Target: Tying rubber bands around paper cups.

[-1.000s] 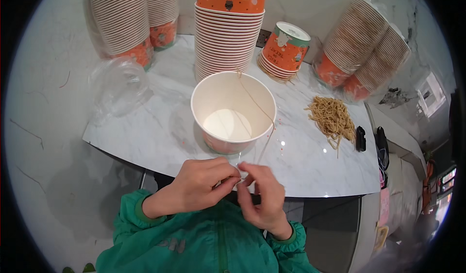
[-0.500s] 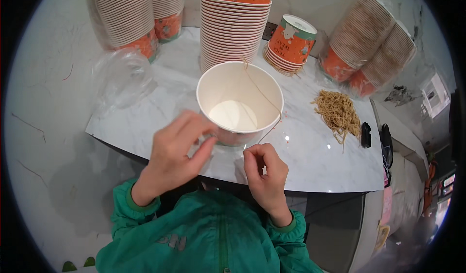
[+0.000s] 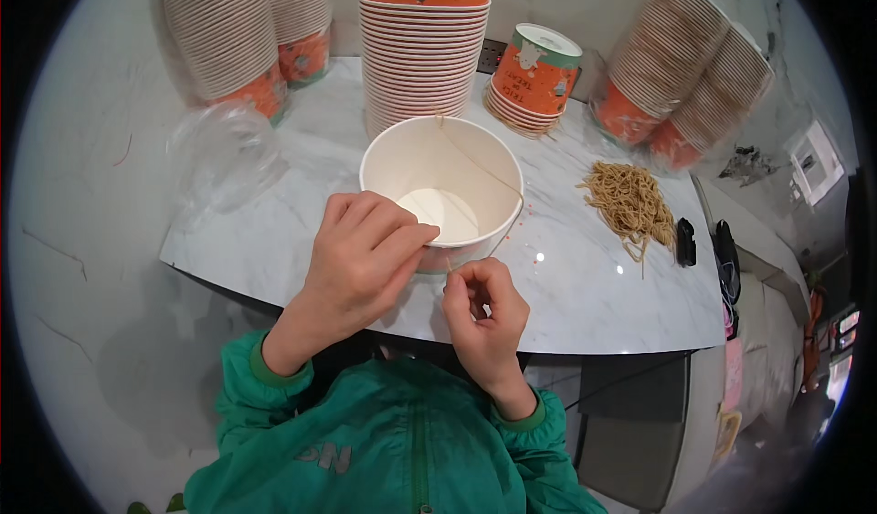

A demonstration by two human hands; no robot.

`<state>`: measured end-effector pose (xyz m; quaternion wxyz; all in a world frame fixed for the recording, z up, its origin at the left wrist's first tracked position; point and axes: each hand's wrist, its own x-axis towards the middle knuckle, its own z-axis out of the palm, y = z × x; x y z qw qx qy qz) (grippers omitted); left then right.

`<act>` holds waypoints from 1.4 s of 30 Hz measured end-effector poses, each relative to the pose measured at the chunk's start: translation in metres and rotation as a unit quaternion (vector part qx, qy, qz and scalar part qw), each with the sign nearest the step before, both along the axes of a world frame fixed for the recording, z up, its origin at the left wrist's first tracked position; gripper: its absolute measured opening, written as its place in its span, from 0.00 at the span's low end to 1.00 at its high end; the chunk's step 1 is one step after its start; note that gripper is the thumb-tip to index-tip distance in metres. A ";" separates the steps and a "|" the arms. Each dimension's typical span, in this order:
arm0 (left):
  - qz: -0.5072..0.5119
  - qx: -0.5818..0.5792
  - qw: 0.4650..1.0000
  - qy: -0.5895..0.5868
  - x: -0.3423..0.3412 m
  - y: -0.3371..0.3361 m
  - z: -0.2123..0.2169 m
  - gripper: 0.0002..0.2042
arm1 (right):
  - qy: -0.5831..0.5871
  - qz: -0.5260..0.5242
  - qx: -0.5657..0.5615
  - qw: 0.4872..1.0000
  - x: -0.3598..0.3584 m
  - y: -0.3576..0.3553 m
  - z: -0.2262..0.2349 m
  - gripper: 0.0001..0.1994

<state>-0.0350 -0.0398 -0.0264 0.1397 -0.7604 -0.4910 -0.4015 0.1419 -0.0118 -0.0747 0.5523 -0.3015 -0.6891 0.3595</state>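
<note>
tub (image 3: 406, 167) stands upright on the table (image 3: 589, 304), its near rim pinched by the left hand (image 3: 358, 260). the right hand (image 3: 487, 320) pinches a thin cord (image 3: 488, 174) draped across the opening.

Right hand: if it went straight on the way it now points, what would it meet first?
The right hand would probably meet the near outer wall of the open tub, though depth is unclear.

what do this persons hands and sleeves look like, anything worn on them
The left hand and right hand are bare, with no rings visible. The green sleeves are long and loose, with narrow green cuffs, part of a green zipped jacket.
</note>
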 end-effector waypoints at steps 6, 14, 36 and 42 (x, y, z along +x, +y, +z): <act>-0.004 -0.009 1.000 -0.014 0.004 0.000 0.004 0.16 | 0.010 0.006 -0.020 1.000 0.000 0.006 -0.005 0.03; -0.016 -0.003 0.999 -0.039 0.008 0.001 0.003 0.13 | 0.024 0.007 -0.026 0.999 -0.004 0.008 -0.006 0.03; -0.139 -0.205 0.968 0.029 -0.028 0.041 0.064 0.11 | 0.070 0.007 -0.080 0.994 -0.014 0.010 -0.005 0.03; -0.246 -0.368 0.893 0.082 -0.032 0.077 0.063 0.09 | 0.074 0.015 -0.101 0.992 -0.015 0.009 -0.004 0.04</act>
